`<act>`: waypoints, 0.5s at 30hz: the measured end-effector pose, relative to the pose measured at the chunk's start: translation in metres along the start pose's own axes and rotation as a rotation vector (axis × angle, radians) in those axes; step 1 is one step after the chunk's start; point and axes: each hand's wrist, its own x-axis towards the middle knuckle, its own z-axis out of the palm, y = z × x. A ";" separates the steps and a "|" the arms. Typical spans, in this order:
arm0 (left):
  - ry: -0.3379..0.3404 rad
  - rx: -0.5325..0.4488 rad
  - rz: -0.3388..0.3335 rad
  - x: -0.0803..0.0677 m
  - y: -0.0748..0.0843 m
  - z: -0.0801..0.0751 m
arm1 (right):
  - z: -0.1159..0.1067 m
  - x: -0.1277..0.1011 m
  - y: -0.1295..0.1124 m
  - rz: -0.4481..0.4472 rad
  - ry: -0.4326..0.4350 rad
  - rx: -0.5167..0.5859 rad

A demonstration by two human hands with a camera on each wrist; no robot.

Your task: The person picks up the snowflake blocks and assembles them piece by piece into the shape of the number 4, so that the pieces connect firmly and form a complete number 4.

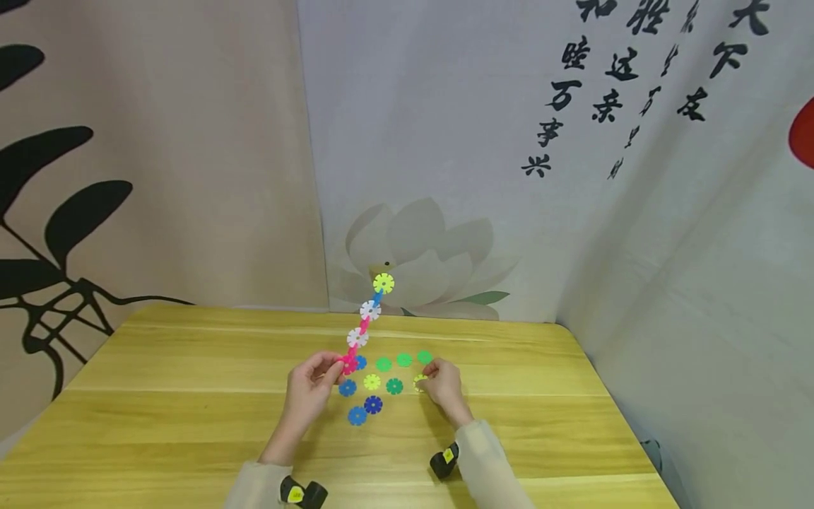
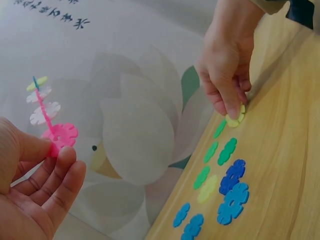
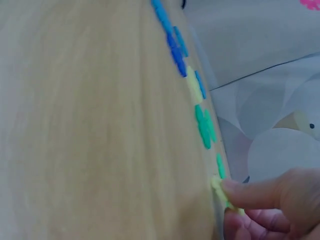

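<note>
My left hand (image 1: 311, 392) pinches the pink snowflake disc (image 1: 349, 364) at the lower end of a linked chain. Upward from it, pink and white discs (image 1: 357, 338) alternate, then a blue one seen edge-on, and a yellow disc (image 1: 384, 283) tops the chain. At the right of the loose pieces, my right hand (image 1: 445, 387) has thumb and fingers on another yellow disc (image 2: 236, 116), pinching its edge at the tabletop. That disc is partly hidden by the fingers in the head view.
Loose discs lie on the wooden table (image 1: 540, 424) between the hands: several green ones (image 1: 394, 386), a yellow one (image 1: 372, 382) and several blue ones (image 1: 357, 416). A printed cloth backdrop (image 1: 432, 141) hangs behind the table's far edge.
</note>
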 end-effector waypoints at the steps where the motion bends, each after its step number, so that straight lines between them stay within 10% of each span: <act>1: -0.002 0.005 0.003 0.001 0.000 0.000 | 0.000 -0.001 0.001 -0.004 0.012 0.020; 15: -0.013 0.014 0.055 0.011 -0.008 -0.003 | 0.000 -0.012 -0.029 0.210 -0.135 0.575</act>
